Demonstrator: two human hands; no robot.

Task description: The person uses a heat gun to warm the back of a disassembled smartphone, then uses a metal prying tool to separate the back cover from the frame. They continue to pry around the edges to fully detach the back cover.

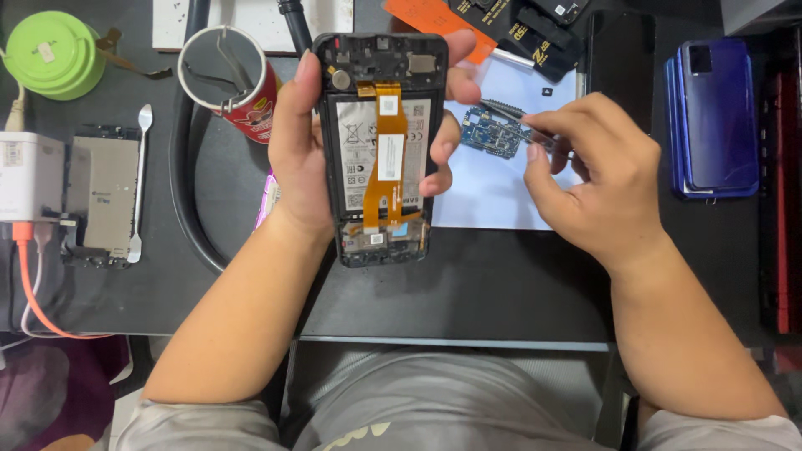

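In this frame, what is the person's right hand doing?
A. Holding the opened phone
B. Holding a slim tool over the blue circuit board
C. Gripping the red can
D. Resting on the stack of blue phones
B: the right hand pinches a slim tool whose tip sits over the blue circuit board, while the left hand holds the opened phone.

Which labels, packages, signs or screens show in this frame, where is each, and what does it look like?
White battery label: inside the opened black phone held by the left hand, rectangular, dark symbols.
Red printed can: upper left, cut open, holding tools.
Orange card: top centre, flat, black print.
Black packets: top right of centre, gold print.
Blue phones: right, stacked, backs up.
No lit screen shows.
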